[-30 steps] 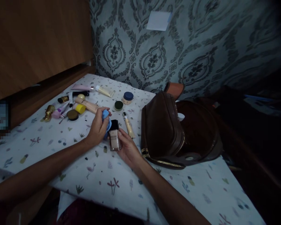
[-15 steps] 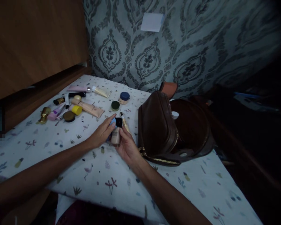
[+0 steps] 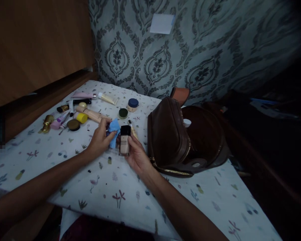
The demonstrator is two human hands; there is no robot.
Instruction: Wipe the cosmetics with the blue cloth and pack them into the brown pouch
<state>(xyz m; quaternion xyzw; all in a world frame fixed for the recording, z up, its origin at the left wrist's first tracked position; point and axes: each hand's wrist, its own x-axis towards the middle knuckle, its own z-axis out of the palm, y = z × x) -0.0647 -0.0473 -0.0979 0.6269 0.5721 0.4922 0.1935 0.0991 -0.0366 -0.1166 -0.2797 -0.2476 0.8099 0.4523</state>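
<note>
Wiping is in hand, by the look of it: the right hand (image 3: 137,154) grips a foundation bottle (image 3: 124,140) (black cap up) mid-tabletop (image 3: 120,187), while the left hand (image 3: 100,139) pinches a blue cloth (image 3: 113,130) against its side. Next calls for turning the bottle.

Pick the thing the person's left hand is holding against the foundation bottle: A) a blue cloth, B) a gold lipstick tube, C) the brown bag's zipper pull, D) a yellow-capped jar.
A: the left hand pinches a blue cloth right beside the black-capped foundation bottle, which the right hand holds upright above the printed sheet.
</note>
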